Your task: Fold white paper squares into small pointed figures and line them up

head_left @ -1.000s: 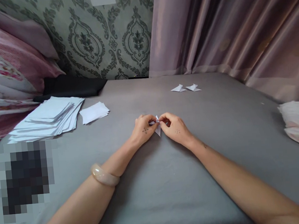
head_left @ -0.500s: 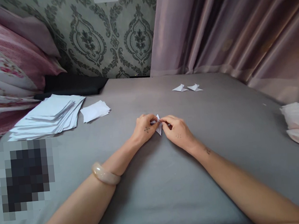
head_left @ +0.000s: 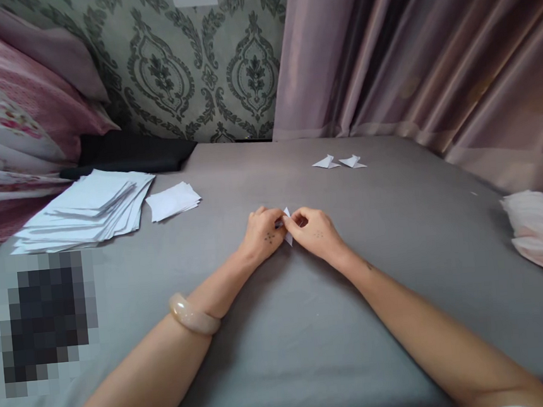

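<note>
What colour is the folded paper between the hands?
The folded paper is white where it shows, partly covered; the head view shows it best.

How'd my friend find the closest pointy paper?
On the grey cloth surface, find the bare left hand and bare right hand together. Between them pokes a small, pointed, folded white paper; unlike the two white paper shapes farther back, it's held.

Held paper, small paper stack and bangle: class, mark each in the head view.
Held paper point(head_left: 289, 237): head view, on its lower part.
Small paper stack point(head_left: 172, 200): head view, on the top sheet.
Bangle point(head_left: 194, 316): head view, mid-band.
</note>
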Tool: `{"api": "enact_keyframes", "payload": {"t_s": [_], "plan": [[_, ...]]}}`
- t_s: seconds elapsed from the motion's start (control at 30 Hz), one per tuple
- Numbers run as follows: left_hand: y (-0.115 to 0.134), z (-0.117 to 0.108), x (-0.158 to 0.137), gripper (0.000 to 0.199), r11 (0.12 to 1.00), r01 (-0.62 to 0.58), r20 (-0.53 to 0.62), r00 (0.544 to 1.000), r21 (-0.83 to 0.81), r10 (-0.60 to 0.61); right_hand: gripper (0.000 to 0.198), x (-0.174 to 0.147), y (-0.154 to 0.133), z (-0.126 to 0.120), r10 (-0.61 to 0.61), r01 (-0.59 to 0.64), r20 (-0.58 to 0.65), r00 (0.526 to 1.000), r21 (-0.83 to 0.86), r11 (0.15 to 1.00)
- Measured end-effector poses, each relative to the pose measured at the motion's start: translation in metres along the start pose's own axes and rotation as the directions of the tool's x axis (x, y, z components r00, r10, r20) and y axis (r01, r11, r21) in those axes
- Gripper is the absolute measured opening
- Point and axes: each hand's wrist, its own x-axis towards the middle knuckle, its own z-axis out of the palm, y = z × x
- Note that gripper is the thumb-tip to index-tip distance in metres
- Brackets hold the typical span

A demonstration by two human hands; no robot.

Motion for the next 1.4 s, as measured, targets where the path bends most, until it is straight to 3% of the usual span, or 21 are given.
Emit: {"api": "enact_keyframes", "payload": {"t_s": [0.17,0.33,0.57,0.77,1.17,1.4], "plan": [[0.0,-0.002,-0.002,0.016,1.0,-0.003,0.004,1.0,-0.001,0.003,0.018,0.007,0.001,-0.005,0.102,-0.117,0.087,0.991,0.186,0.976],[0.003,-0.008,-0.003,0.018,1.0,0.002,0.056,0.998,-0.01,-0.001,0.02,0.01,0.004,-0.015,0.22,-0.305,0.259,0.941,0.358,0.883],[0.001,-0.008,-0.004,0.02,0.999,-0.036,0.081,0.996,-0.014,0.037,0.027,0.017,0.018,-0.019,0.183,-0.364,0.386,0.904,0.474,0.802],[-0.001,-0.007,-0.003,0.02,0.999,-0.051,0.078,0.996,0.007,0.05,0.025,0.021,0.02,-0.018,0.21,-0.511,0.522,0.827,0.541,0.668],[-0.001,-0.007,-0.004,0.019,0.999,0.011,0.018,1.0,-0.053,-0.01,0.019,0.02,0.015,-0.019,0.274,-0.541,0.496,0.824,0.546,0.639],[-0.001,-0.007,-0.003,0.019,0.999,0.008,0.05,0.999,-0.053,-0.005,0.011,0.021,0.013,-0.023,0.301,-0.595,0.547,0.781,0.505,0.625]]}}
